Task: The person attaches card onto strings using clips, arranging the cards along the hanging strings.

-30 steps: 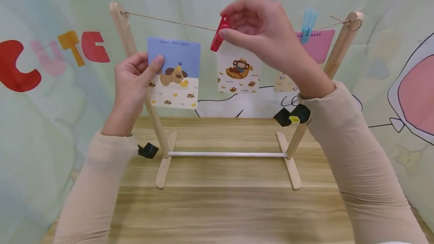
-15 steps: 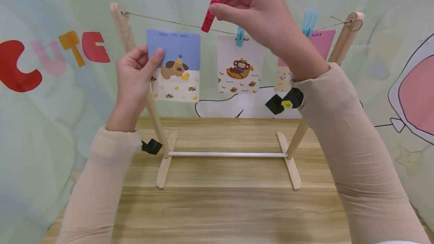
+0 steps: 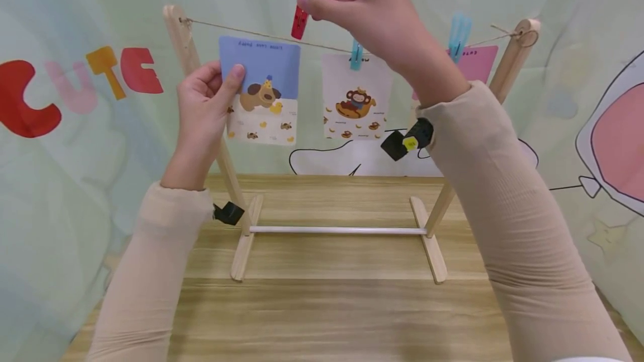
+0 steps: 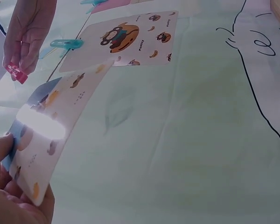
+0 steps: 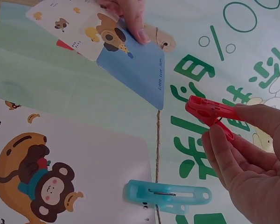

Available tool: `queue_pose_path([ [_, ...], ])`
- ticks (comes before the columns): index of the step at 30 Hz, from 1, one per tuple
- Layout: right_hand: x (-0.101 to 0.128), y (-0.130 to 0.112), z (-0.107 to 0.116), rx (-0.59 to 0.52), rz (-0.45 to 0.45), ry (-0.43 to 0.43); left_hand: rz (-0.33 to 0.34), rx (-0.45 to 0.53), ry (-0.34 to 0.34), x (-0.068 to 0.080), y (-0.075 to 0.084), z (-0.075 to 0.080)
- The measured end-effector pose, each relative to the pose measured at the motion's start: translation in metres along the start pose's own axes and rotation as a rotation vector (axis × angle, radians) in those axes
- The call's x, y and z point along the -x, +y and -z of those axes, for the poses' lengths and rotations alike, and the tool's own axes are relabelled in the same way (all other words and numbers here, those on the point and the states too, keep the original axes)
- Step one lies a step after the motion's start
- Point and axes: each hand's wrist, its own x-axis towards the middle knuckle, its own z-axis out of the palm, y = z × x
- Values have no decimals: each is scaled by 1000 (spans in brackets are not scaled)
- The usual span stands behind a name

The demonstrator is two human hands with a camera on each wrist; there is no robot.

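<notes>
My left hand (image 3: 203, 96) pinches a blue and white puppy card (image 3: 264, 119) by its left edge, thumb on the front. The card's top edge lies just below the twine (image 3: 241, 30) in the head view. Above the twine, my right hand (image 3: 352, 1) pinches a red clothespin (image 3: 300, 15) between thumb and fingers, its nose pointing down. In the right wrist view the red clothespin (image 5: 210, 109) is apart from both twine and card. To the right, a monkey card (image 3: 356, 99) hangs from the twine by a blue clothespin (image 3: 356, 56).
The twine runs between two wooden posts (image 3: 182, 38) on feet, joined low down by a white rod (image 3: 337, 230). A pink card (image 3: 480, 63) hangs at the right under another blue clothespin (image 3: 459, 38), partly behind my right arm. A printed curtain (image 3: 131, 144) stands behind the wooden table (image 3: 332, 317).
My right hand has moved up and left with the red clothespin, uncovering the monkey card's blue clothespin. My left hand has raised the puppy card toward the twine.
</notes>
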Motion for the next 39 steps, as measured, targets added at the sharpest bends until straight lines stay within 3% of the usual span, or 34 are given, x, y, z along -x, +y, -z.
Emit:
queue_pose_path([
  [7, -9, -2, -8, 22, 6, -19, 10, 6, 2, -2, 0, -3],
  [20, -27, -7, -21, -37, -102, -16, 28, 14, 12, -5, -1, -8],
  [39, -42, -4, -33, -58, -155, -35, 33, -16, 13, -6, -1, -11],
])
